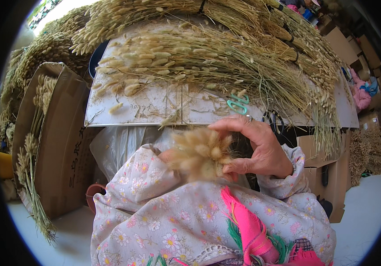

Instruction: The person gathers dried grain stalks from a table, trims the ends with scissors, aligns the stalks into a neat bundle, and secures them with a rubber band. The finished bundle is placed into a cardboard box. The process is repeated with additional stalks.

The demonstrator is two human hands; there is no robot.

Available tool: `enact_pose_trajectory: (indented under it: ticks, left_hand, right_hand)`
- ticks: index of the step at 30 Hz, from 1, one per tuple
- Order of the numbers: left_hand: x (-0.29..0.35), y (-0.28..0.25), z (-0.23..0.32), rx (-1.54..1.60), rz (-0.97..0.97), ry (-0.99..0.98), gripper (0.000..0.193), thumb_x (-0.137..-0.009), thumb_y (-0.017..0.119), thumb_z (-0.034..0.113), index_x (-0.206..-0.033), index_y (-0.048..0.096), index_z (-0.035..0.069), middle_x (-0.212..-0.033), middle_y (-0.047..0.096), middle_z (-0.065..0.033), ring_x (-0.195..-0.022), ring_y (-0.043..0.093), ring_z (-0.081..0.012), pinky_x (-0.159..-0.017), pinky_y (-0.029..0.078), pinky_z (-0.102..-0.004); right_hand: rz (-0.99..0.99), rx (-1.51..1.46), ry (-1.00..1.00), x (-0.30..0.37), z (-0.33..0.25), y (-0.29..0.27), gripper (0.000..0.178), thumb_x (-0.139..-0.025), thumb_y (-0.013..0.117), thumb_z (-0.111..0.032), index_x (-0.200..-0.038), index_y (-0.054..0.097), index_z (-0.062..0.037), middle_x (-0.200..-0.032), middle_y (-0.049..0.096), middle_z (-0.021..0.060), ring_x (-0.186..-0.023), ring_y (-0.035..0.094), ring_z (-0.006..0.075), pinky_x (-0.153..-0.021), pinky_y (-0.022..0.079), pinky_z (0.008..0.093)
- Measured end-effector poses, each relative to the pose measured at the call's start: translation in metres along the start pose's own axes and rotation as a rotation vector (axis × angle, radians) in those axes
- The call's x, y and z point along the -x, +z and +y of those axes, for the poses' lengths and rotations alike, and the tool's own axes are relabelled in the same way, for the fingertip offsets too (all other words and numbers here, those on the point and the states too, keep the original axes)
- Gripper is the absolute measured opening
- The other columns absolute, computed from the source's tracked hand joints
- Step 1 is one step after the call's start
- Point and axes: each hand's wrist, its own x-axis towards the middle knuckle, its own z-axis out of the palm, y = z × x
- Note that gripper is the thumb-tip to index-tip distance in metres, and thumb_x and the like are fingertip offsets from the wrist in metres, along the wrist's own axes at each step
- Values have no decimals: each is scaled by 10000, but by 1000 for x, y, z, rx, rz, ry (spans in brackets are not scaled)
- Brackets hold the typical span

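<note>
In front of my chest is a bunch of bunny tail grass (199,150), its fluffy beige heads turned up toward me and slightly blurred. My right hand (265,144) curls around the right side of the heads, thumb below and index finger above, closed on the bunch. Behind the heads, at their left side, only a bit of my left hand (167,155) shows; its fingers are hidden. The stems of the bunch are out of sight. Beyond my right hand, green-handled scissors (237,104) and dark-handled scissors (274,120) lie near the table's front edge.
Loose grass stems (208,62) cover much of the white table (137,108), with tied bundles (243,17) behind. A tall cardboard box (66,146) with grass stands left, beside a clear plastic bag (115,148). An opened carton (332,177) is on the right.
</note>
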Motion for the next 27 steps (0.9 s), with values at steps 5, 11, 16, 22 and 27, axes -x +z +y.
enact_pose_trajectory:
  ticks: [5,11,16,22,27]
  left_hand:
    - [4,0,26,-116,-79,-279,308,-831,656,227,-1077,559,69,-1079,582,-126,-985,592,-260,-810,535,-412]
    - [-5,9,40,-195,-173,-397,324,-833,661,205,-1098,562,48,-1094,588,-124,-992,597,-239,-829,528,-378]
    - [-14,15,47,-248,-249,-440,338,-835,666,188,-1116,564,31,-1106,592,-123,-998,602,-222,-846,522,-349]
    - [-33,25,62,-304,-354,-460,354,-838,671,167,-1137,566,10,-1120,597,-121,-1005,607,-201,-865,515,-315]
    - [-38,50,80,-645,-290,-457,397,-833,697,208,-1152,571,8,-1125,601,-108,-1012,607,-187,-882,506,-288]
  right_hand:
    - [-46,-49,3,-5,-5,1,506,-717,797,-178,-1157,592,-34,-964,590,75,-815,604,168,-679,500,274]
    - [-142,-27,-102,-17,-2,1,421,-713,782,-166,-1086,620,-57,-913,556,68,-769,573,152,-621,484,278]
    - [-199,-70,-131,-24,-2,1,314,-702,765,-123,-981,640,-53,-881,535,61,-756,561,144,-609,469,267]
    - [-52,-231,86,-18,-2,6,136,-731,690,-29,-841,613,-44,-899,538,81,-749,555,141,-644,450,254]
    - [92,-87,-30,-13,10,11,96,-787,665,-67,-857,605,-42,-949,562,97,-787,567,167,-702,455,278]
